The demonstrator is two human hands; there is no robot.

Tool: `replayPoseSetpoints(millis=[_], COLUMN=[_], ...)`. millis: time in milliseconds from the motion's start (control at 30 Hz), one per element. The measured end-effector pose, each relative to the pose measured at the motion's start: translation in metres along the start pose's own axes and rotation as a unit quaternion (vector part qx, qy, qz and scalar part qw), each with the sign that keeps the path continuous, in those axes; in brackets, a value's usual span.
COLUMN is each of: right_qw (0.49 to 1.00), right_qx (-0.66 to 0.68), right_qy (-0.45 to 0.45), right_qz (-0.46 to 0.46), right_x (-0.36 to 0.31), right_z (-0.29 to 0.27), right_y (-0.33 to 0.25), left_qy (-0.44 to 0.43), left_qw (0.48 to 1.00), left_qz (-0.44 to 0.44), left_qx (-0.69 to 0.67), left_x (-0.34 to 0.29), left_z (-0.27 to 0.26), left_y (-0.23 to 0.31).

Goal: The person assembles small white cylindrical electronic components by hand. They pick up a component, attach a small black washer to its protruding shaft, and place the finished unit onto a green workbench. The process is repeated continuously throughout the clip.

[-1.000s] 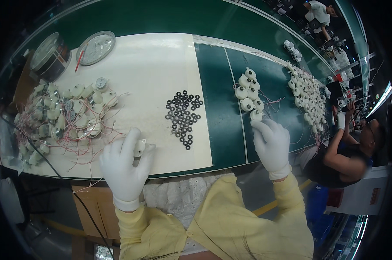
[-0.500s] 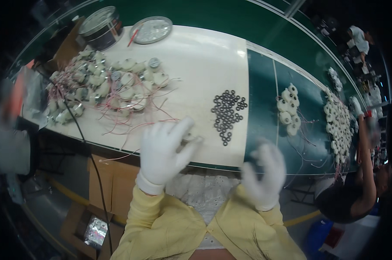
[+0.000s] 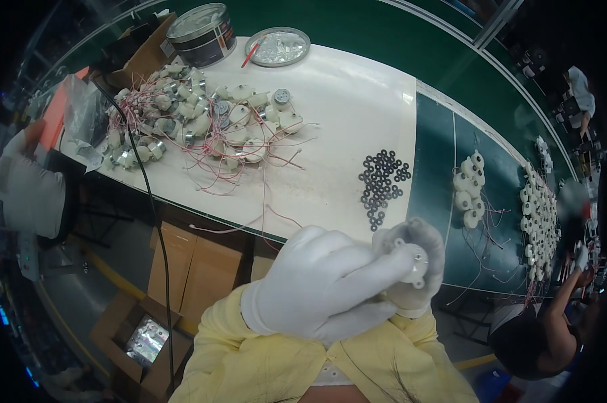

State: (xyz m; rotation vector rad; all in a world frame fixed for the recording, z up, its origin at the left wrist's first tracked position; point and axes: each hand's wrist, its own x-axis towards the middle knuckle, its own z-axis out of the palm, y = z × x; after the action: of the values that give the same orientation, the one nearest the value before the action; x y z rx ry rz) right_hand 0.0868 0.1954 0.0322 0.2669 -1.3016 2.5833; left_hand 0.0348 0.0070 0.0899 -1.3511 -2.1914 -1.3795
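Observation:
A small motor (image 3: 418,266) with a pale plastic housing and screw ears is held low in front of my chest, its flat face turned up. My left hand (image 3: 323,282), white-gloved, is closed on it from the left, fingertips against the housing. Behind and to the right, my right hand (image 3: 432,243), also gloved, curls its fingers around the same motor; its fingertips look greyish and slightly blurred. Just beyond the hands, a cluster of small black rings (image 3: 383,181) lies on the white tabletop. Pink wires (image 3: 276,213) trail over the table edge left of my hands.
Many wired motors (image 3: 240,127) are heaped at the left, with a tin (image 3: 201,40) and round lid (image 3: 287,47) behind. More motors (image 3: 469,185) stand on the green mat (image 3: 431,148). A black cable (image 3: 149,221) hangs at the left; co-workers are at both sides.
My hands have come together in front of my chest, the left moving right and down. The motor now shows between them. The view has shifted, moving the table's contents rightward.

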Motion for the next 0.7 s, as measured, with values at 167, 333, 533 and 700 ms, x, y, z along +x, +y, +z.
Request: replayPoseSetpoints(millis=[167,333,533,700], right_qw=[0.938,0.783,0.817,0.972], right_qx=[0.298,0.493,0.465,0.081], right_qy=[0.120,-0.025,-0.079,0.040], right_qz=[0.132,0.378,0.332,0.217], right_x=[-0.013,-0.024,-0.023,-0.036], right_z=[0.007,-0.013,-0.021,-0.045], right_y=[-0.007,-0.009,-0.013,-0.039], left_qy=[-0.021,0.130,-0.053,-0.114], left_qw=[0.990,0.938,0.764,0.754], left_qz=[0.000,-0.038,-0.213,-0.209], left_qx=[0.142,0.319,0.606,0.613], left_x=[0.043,0.072,0.087,0.093], left_z=[-0.016,-0.024,-0.038,-0.021], left_y=[0.007,-0.069,-0.173,-0.178])
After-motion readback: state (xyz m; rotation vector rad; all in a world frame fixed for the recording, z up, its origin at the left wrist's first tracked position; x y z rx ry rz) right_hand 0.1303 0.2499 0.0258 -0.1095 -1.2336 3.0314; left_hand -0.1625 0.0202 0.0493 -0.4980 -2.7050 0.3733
